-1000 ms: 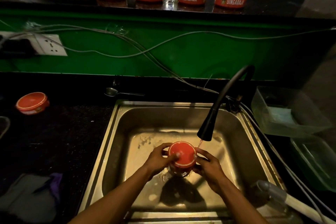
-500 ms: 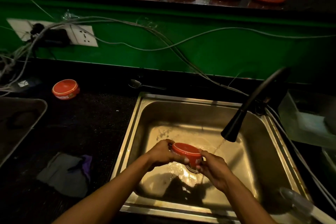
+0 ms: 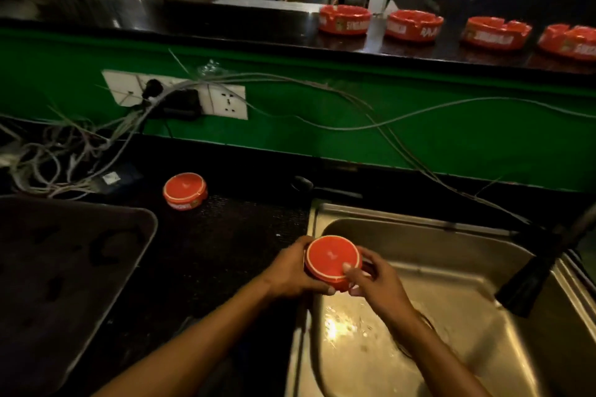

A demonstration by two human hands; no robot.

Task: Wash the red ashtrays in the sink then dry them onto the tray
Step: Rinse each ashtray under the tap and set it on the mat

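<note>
A red ashtray [image 3: 332, 257], turned base-up, is held over the left rim of the steel sink [image 3: 451, 274], with the left hand [image 3: 290, 272] at its 9 o'clock curled round its side and the right hand [image 3: 375, 280] at its 4 o'clock pinching its edge, thumb on the base. At its 10 o'clock a second upturned ashtray [image 3: 185, 191] sits on the black counter [image 3: 225, 235], and a dark tray [image 3: 64, 267] lies at 9 o'clock. Four more ashtrays [image 3: 416, 30] line the upper ledge from 12 to 2 o'clock, with the black faucet [image 3: 532, 271] at 3 o'clock.
</note>
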